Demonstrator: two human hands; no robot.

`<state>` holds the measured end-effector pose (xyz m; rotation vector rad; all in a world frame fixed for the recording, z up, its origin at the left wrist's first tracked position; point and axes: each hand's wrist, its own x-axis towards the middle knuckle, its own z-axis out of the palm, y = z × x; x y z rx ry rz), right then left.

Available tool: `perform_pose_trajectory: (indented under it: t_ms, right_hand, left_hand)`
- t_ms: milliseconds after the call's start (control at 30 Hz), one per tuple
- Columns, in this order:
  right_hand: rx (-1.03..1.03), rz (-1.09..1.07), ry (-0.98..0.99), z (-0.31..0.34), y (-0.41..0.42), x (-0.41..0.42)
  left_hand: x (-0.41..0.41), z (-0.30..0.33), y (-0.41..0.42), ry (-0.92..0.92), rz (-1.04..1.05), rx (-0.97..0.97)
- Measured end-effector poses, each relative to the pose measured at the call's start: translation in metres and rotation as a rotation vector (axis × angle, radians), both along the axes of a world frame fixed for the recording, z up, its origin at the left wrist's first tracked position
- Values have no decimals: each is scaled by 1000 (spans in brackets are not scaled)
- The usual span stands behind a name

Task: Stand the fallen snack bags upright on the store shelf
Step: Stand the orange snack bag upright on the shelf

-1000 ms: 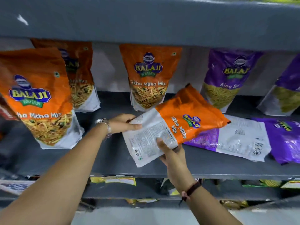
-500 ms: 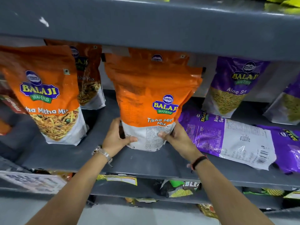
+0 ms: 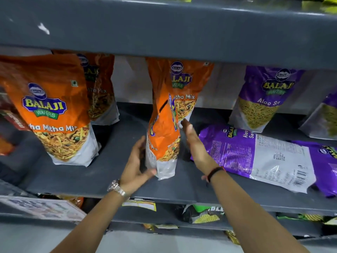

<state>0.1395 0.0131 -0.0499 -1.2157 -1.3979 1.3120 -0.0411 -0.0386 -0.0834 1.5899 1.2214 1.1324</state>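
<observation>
An orange Tikha Mitha Mix bag (image 3: 163, 136) stands upright on the grey shelf (image 3: 113, 172), turned edge-on toward me. My left hand (image 3: 137, 165) cups its lower left side, thumb under the white base. My right hand (image 3: 194, 143) is flat along its right side, fingers straight and reaching behind it. Right of that hand a purple Aloo Sev bag (image 3: 255, 156) lies flat on the shelf, and another purple bag (image 3: 326, 161) lies flat at the far right edge.
Upright orange bags stand at the left front (image 3: 52, 110), left rear (image 3: 102, 92) and centre rear (image 3: 184, 88). Upright purple bags (image 3: 264, 99) stand at the back right. The upper shelf (image 3: 164, 33) overhangs closely. A lower shelf holds more packets (image 3: 204, 214).
The orange bag went from lying tilted in both hands to standing on its base, then turned from face-on to edge-on. My right hand moved from its front to its right side.
</observation>
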Motion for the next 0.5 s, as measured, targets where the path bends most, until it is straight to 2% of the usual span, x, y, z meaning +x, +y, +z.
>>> perform_pose_trajectory:
  t_ms: [67,133,233,333,400,500]
  right_hand:
    - [-17,75,70,1,3,-12]
    - [1,91,106,-4,-4,-17]
    - [65,-7,109,-17,-22,-8]
    - [127,-157,64,-24,-28,11]
    - [126,-87,-43,-23,-25,19]
    - [95,102,-85,-23,-18,15]
  left_hand:
    - [8,-4,2,176,17,37]
    - [6,-2,8,215,50,16]
    - [-14,0,16,185,67,-36]
    - [-35,-7,23,58,141,-107]
    - [-35,-9,23,10,95,-142]
    - [-27,-14,25,79,20,-209]
